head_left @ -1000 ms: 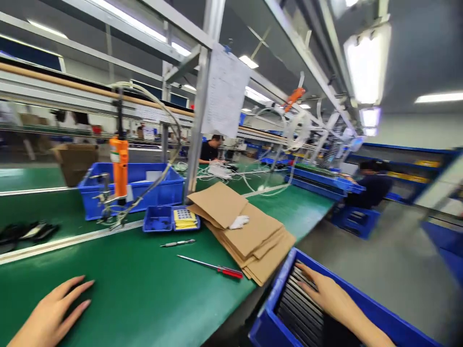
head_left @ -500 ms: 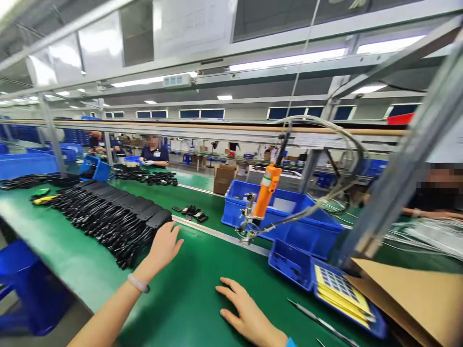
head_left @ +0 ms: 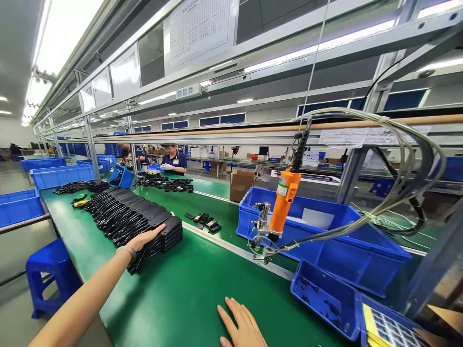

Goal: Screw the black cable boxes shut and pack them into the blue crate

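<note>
Left hand (head_left: pixel 144 238), fingers extended, at the near end of black units (head_left: pixel 125 206) ranked along the bench (head_left: pixel 181 294), grip indeterminable; right hand (head_left: pixel 243 327) open, empty; ranking apparently well advanced, remainder indeterminable

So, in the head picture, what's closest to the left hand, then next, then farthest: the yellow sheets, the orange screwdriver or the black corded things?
1. Black corded units: nearest, touched by the left hand.
2. Orange power screwdriver: hanging, off to that hand's right.
3. Yellow sheets: farthest, toward the picture's bottom right.
</note>
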